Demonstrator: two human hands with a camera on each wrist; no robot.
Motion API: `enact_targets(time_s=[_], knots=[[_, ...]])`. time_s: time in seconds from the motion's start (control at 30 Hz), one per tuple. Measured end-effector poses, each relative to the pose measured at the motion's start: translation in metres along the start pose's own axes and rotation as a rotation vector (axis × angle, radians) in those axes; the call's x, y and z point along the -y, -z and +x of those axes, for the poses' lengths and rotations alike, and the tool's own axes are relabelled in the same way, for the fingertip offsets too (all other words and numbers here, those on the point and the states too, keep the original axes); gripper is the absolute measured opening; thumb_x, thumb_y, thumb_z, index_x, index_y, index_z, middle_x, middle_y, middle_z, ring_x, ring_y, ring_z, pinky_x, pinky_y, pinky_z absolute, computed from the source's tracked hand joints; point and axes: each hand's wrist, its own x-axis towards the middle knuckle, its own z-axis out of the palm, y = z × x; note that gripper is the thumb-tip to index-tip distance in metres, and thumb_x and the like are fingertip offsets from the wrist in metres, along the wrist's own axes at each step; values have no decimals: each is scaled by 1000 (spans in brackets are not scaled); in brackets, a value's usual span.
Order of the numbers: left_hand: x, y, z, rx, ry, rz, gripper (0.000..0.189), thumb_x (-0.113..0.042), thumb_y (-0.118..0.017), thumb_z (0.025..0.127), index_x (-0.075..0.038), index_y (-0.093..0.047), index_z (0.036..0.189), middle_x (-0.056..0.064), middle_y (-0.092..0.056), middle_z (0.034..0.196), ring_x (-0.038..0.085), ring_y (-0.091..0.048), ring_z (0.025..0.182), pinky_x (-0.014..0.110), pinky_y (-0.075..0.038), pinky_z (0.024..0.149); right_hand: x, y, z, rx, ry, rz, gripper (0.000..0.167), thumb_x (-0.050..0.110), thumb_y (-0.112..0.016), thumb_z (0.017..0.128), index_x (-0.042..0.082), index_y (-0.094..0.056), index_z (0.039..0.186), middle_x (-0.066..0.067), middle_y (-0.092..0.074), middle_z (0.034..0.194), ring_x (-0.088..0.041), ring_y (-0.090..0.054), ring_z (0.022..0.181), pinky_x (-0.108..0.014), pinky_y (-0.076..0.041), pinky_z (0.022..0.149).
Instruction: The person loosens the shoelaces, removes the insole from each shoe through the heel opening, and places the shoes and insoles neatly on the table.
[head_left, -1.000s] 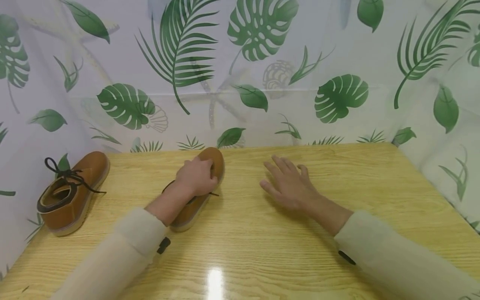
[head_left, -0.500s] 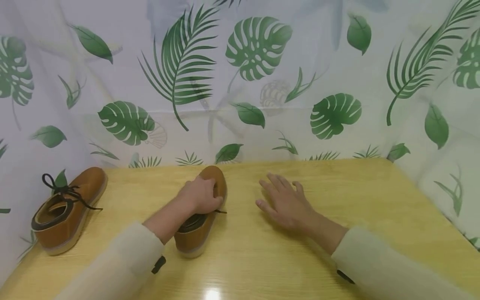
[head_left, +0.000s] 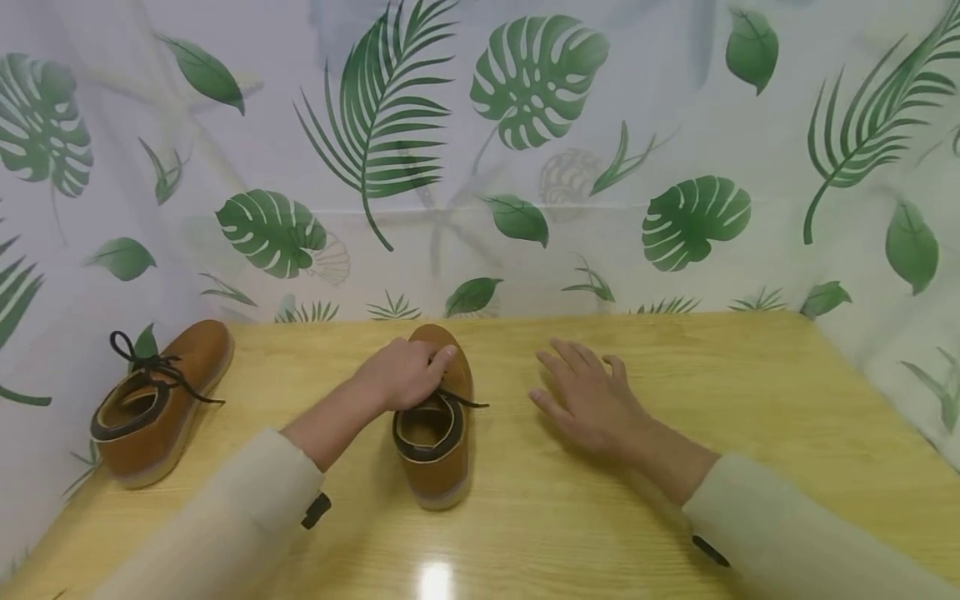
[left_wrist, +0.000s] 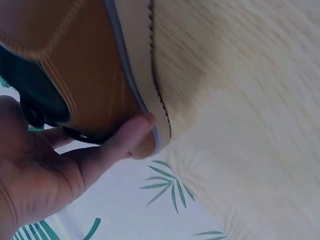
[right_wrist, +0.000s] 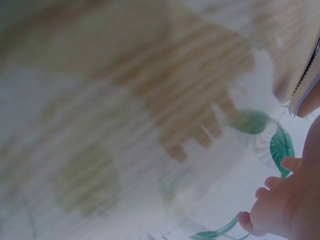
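Note:
A brown leather lace-up shoe [head_left: 437, 479] with dark laces and a dark collar is near the middle of the table, toe toward the back wall. My left hand [head_left: 405, 375] grips it across the front part from the left. In the left wrist view the thumb [left_wrist: 131, 136] lies along its side, close to the pale sole; the fingers go over the laces, partly hidden. To the right of that shoe, my right hand [head_left: 592, 404] is low over the table with spread fingers and holds nothing. The matching shoe [head_left: 135, 458] stands at the far left, its laces tied in a bow.
The wood-grain table [head_left: 600, 525] reaches back to a white wall cover [head_left: 450, 250] printed with green leaves. The same cover rises along the left and right sides. A bright light reflection shows at the table's front.
My left hand has shifted the shoe to the right and turned it, so the toe points straighter back and its opening shows beside my forearm. The right hand keeps its pose; the head view moved slightly.

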Motion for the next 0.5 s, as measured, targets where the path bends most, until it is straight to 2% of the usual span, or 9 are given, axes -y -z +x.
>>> enact_targets(time_s=[0.1,0.17,0.2,0.27,0.37,0.5], knots=[[-1,3,3,-8,6,-23,50,-35,-26,110,-6,-64,124,13,-72,94,28,-72,72,38,-57,72,-4,3,-2,-10,5,-15,61,51,-41,104,13,-41,152,-11,-33,160,-32,-30,147,-69,-25,106],[0,4,3,8,10,-53,41,-24,-29,109,-5,-63,121,12,-69,73,22,-64,47,33,-55,54,-6,2,-3,-25,28,-20,59,50,-42,104,13,-42,151,-12,-35,159,-32,-31,146,-67,-26,106],[2,5,3,20,14,-70,37,-18,-31,107,-4,-62,122,11,-67,65,21,-61,40,32,-54,47,-6,2,-3,-31,43,-14,58,49,-42,104,13,-43,150,-12,-36,159,-32,-31,145,-66,-26,105],[6,7,2,42,20,-93,35,-6,-35,103,-2,-59,128,12,-66,62,20,-61,39,33,-53,42,-6,1,-3,-46,83,0,56,46,-44,105,12,-45,149,-12,-37,158,-32,-32,145,-64,-28,104],[16,10,1,36,10,-71,43,6,-41,94,-1,-57,133,15,-72,79,21,-66,47,32,-54,44,-4,0,-1,-68,143,36,53,42,-46,105,11,-46,148,-12,-39,157,-33,-34,144,-62,-28,104],[30,13,3,-79,-25,53,39,3,-48,94,-7,-65,127,12,-74,109,26,-73,79,34,-57,57,0,-3,3,-86,207,77,50,38,-49,104,11,-48,146,-12,-41,155,-33,-36,142,-62,-30,103]])
